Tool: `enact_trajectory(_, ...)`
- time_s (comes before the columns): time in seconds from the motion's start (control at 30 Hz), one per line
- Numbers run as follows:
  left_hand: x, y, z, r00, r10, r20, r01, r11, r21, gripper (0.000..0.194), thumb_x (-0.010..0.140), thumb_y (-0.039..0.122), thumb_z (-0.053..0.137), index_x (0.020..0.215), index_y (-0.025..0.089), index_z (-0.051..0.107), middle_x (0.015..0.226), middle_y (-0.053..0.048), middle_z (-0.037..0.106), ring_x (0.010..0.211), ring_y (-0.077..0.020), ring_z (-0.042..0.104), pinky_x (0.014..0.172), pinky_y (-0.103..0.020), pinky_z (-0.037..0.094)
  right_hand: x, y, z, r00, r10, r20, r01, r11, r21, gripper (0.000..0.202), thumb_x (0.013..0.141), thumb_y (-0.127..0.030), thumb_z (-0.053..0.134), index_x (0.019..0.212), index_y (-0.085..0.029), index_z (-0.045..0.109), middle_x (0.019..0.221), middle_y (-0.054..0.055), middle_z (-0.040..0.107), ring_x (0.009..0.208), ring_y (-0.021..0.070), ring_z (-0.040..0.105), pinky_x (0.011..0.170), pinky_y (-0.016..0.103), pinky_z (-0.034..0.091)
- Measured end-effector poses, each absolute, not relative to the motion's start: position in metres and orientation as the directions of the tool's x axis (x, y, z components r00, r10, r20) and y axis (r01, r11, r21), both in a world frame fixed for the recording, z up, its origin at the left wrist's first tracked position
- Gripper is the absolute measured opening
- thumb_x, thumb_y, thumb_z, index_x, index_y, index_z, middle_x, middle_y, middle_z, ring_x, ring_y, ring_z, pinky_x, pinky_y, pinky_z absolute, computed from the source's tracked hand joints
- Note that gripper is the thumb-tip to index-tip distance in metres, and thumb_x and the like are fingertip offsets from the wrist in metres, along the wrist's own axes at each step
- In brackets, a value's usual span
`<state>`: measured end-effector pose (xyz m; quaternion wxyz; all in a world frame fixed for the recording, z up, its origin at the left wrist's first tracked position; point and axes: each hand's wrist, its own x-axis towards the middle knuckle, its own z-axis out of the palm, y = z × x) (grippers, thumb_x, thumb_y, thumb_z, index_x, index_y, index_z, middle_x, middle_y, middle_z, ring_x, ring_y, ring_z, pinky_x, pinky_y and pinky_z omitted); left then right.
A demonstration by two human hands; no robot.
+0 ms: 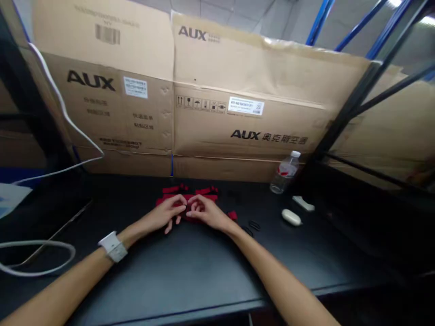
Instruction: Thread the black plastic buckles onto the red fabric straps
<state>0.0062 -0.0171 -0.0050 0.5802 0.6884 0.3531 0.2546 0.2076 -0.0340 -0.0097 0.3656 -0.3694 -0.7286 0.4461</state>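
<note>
Red and black fabric straps (207, 196) lie at the back middle of the dark table, partly hidden by the hands. My left hand (169, 211), with a pale band on its wrist, has thumb and forefinger pinched at a small dark piece too small to name. Close beside it, fingertips nearly touching, my right hand (207, 213) is curled with thumb and fingers together over the straps; what it holds is hidden. A small red piece (233, 215) lies just right of my right hand, with black loops (254, 225) farther right.
A clear bottle with a white cap (284, 174) stands at the back right. Nearer are a white oval object (291, 217) and a white curved piece (303, 203). Cardboard boxes (210, 140) wall the back. A white cable (64, 246) loops at the left.
</note>
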Motion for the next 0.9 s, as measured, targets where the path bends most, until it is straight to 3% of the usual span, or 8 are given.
enact_trajectory(0.27,0.002,-0.008,-0.002,0.551,0.834,-0.028,0.153,-0.068,0.986,0.042,0.078,0.057,0.057,0.095,0.020,0.043,0.050,0.010,0.046,0.030,-0.0064,0.041,0.025,-0.015,0.037,0.213,-0.034,-0.003,-0.481,0.832,0.278,0.380,0.483,-0.789,0.014,0.089,-0.030,0.054,0.090,-0.018,0.061,0.087,0.002,0.058,0.079,0.0138,0.052,0.074,0.026,0.041)
enact_trajectory(0.6,0.004,-0.018,0.004,0.631,0.772,-0.071,0.157,-0.037,0.987,0.039,0.080,0.052,0.059,0.095,0.018,0.048,0.057,0.007,0.049,0.036,-0.0061,0.046,0.028,-0.015,0.040,0.213,-0.037,-0.001,-0.498,0.822,0.275,0.351,0.481,-0.803,0.012,0.086,-0.030,0.057,0.087,-0.019,0.061,0.085,0.001,0.057,0.077,0.0141,0.052,0.074,0.026,0.042)
enact_trajectory(0.77,0.008,-0.018,0.001,0.611,0.789,-0.058,0.081,0.010,0.997,0.038,0.075,0.047,0.065,0.092,0.017,0.049,0.069,0.003,0.055,0.054,-0.0120,0.060,0.042,-0.025,0.054,0.209,-0.039,0.000,-0.492,0.838,0.237,0.207,0.377,-0.903,0.018,0.088,-0.036,0.054,0.098,-0.020,0.057,0.089,0.001,0.057,0.082,0.0144,0.054,0.077,0.027,0.044)
enact_trajectory(0.9,0.009,-0.020,0.002,0.607,0.789,-0.097,0.061,0.076,0.995,0.034,0.071,0.036,0.071,0.090,0.016,0.051,0.071,0.003,0.057,0.060,-0.0131,0.064,0.061,-0.035,0.059,0.210,-0.040,0.001,-0.507,0.814,0.283,0.184,0.424,-0.887,0.021,0.088,-0.038,0.055,0.101,-0.021,0.058,0.097,0.003,0.058,0.089,0.0154,0.055,0.083,0.029,0.044)
